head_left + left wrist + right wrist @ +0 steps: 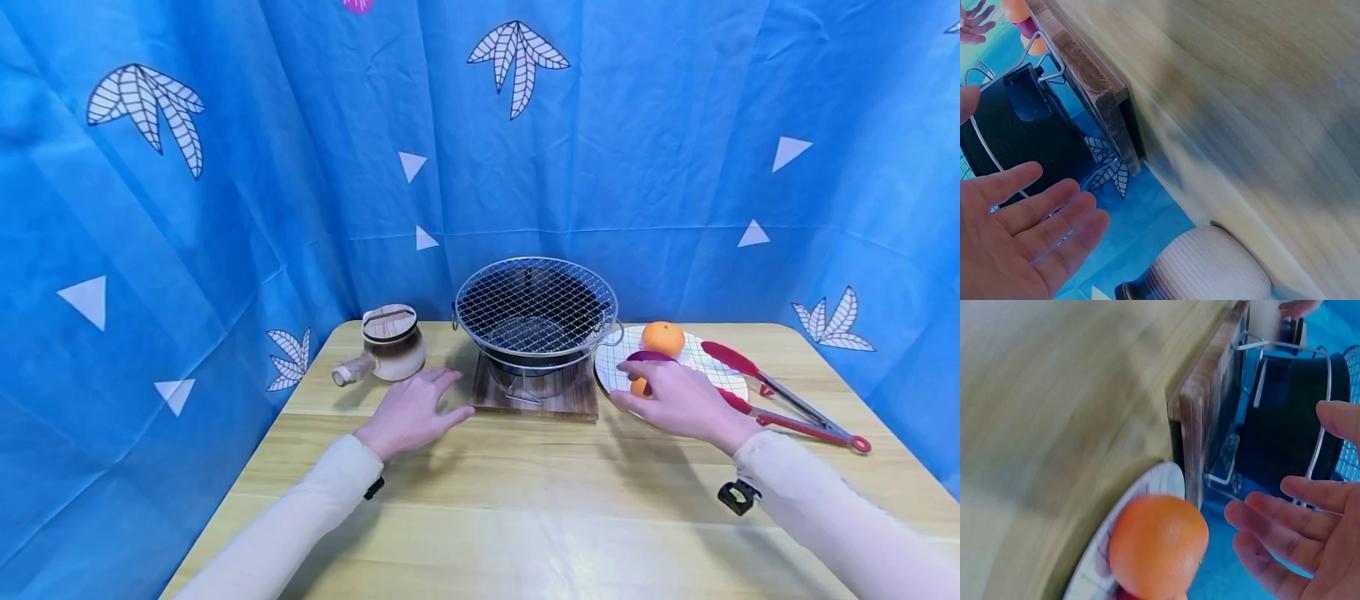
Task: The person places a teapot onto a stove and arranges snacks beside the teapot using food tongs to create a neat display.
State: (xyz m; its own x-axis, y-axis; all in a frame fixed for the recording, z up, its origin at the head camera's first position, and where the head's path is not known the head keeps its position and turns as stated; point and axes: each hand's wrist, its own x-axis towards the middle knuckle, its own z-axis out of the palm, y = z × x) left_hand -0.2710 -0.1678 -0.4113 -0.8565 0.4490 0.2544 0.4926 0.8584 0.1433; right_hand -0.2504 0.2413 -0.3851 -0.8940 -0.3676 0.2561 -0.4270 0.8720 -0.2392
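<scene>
Midway along the far edge of the table (525,500), the black grill (1297,431) stands on a wooden board (577,407), a round wire rack (536,287) across its top. My left hand (411,410) hovers just beside the board's left edge; my right hand (678,402) hangs over the near rim of the plate (632,340). Both sets of fingers are loosely spread and well parted, gripping nothing; I see neither touching the grill. I judge this a reach, no hold taken; gripping anything would call for bringing fingertips to it and curling them, my right clear of the fruit. On the plate sit an orange fruit (663,337), a purple piece and a smaller orange piece. Red-tipped tongs (731,357) lean toward the table's right edge; a lidded pot (397,362) stands near its far left corner.
</scene>
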